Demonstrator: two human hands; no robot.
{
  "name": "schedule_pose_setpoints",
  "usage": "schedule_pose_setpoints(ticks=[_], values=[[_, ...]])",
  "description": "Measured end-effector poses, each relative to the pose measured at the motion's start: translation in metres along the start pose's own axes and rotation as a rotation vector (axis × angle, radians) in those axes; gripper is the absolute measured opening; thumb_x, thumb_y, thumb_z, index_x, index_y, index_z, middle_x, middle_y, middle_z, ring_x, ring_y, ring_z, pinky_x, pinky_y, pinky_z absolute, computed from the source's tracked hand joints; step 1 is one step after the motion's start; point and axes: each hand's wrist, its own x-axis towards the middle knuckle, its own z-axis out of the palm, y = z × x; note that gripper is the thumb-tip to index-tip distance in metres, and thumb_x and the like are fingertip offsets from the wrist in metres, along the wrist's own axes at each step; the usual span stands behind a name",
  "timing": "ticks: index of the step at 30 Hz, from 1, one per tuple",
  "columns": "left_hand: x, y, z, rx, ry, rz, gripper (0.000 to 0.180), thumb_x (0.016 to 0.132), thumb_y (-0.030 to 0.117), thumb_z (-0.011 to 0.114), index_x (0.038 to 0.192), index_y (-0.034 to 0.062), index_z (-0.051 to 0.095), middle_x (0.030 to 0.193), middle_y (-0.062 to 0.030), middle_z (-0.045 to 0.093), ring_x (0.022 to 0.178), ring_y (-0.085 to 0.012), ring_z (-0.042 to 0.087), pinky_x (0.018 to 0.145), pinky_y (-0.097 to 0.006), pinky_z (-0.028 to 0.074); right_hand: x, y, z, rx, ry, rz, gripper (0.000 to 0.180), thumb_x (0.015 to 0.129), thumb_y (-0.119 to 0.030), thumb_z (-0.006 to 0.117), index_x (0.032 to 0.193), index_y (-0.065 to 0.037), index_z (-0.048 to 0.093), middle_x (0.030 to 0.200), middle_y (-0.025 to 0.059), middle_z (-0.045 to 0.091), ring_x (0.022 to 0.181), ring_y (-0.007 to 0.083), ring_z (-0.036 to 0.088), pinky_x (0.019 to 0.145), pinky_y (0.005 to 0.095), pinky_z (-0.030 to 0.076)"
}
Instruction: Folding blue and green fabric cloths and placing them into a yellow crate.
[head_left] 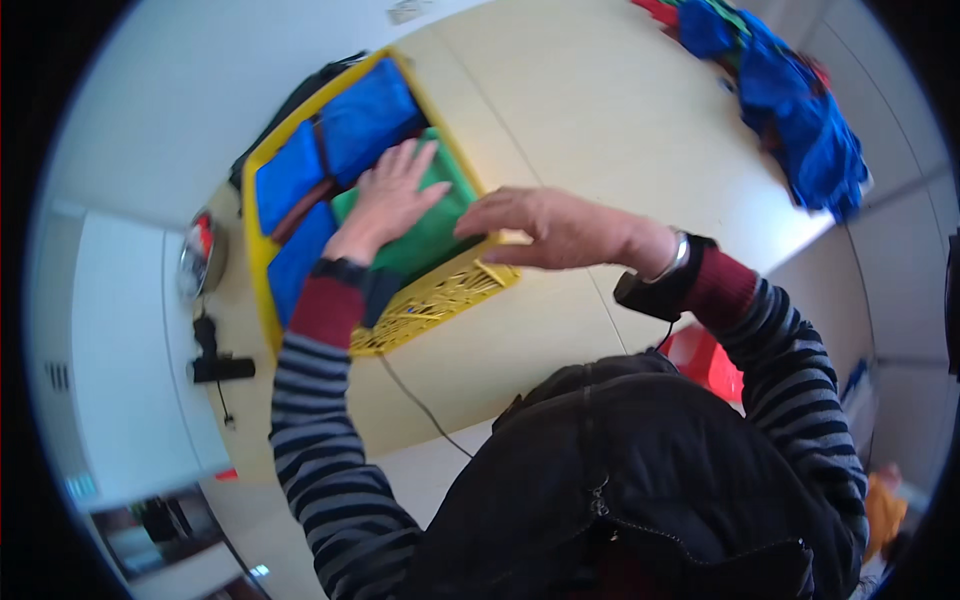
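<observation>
Where the yellow basket [430, 312] stands on the bench [560, 110], the left grip [393, 195] is positioned over its interior, palm down. The left grip is wide: fingers extended and spread, thumb set apart. Directly below it, inside the basket, lies the green cloth [440, 228]; whether the palm presses on this cloth or sits just above it cannot be told.

The right grip [545, 225] is located to the right of the left grip, at the near right corner of the basket. It is partly wide, with fingers close together and curved, and the thumb apart from them. Contact between the right grip and the basket rim cannot be determined.

3 folded blue cloths [370, 105] share the basket: 1 beyond the left grip, 1 to its left, and 1 to its left and nearer the body. A brown strip [302, 210] runs between cloths, left of the left grip.

A heap of mostly blue cloth [797, 130] lies well apart from the right grip, beyond it and to the right. Outside the basket, left of the left grip, is a metal bowl [214, 258].
</observation>
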Motion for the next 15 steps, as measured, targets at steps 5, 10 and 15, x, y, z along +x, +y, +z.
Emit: schedule_pose_setpoints(ticks=[5,10,15], values=[[-0.006,-0.057,0.034,-0.175,-0.049,0.045,0.057,0.099,0.025,0.051,0.147,-0.0017,0.038,0.149,-0.0232,0.040,0.139,-0.0367,0.036,0.118,-0.042,0.026,-0.138,0.039,-0.054,0.198,0.575,0.361,0.033,0.101,-0.028,0.059,0.123,-0.004,0.065,0.116,0.0099,0.069,0.111,0.0218,0.064,0.102,0.0344,0.048],[0.006,-0.016,-0.013,-0.121,-0.153,0.026,0.053,0.100,0.020,0.052,0.148,0.0025,0.039,0.152,-0.0214,0.036,0.143,-0.0362,0.031,0.118,-0.041,0.023,-0.325,0.065,-0.056,0.156,1.254,0.682,0.033,0.100,-0.027,0.059,0.122,-0.004,0.066,0.111,0.0094,0.071,0.106,0.0184,0.067,0.099,0.0325,0.049],[-0.019,0.054,-0.067,-0.065,0.101,-0.030,0.036,0.098,0.011,0.054,0.132,-0.0020,0.055,0.135,-0.0199,0.055,0.128,-0.0358,0.048,0.109,-0.042,0.036,-0.438,0.110,-0.024,0.303,1.692,0.844,0.028,0.100,-0.023,0.056,0.117,-0.004,0.067,0.103,0.0098,0.072,0.096,0.0168,0.068,0.092,0.0306,0.052]])
